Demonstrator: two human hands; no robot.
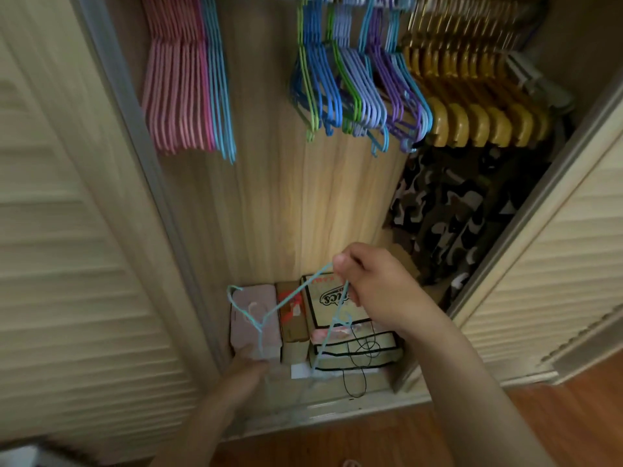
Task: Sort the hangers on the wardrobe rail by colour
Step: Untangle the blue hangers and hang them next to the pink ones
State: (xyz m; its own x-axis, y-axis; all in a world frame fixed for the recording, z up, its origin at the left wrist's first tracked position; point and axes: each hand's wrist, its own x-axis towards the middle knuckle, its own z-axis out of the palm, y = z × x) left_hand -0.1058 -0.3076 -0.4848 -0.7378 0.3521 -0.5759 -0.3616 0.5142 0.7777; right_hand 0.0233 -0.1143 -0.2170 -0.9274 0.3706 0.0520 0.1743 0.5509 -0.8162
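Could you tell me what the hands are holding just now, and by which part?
A light blue hanger: the right hand pinches one shoulder wire; the left hand seems to hold another part, blurred.

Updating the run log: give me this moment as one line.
right hand pinches light blue hanger | left hand holds its neck | pink hangers grouped at rail's left | blue, green, purple still mixed
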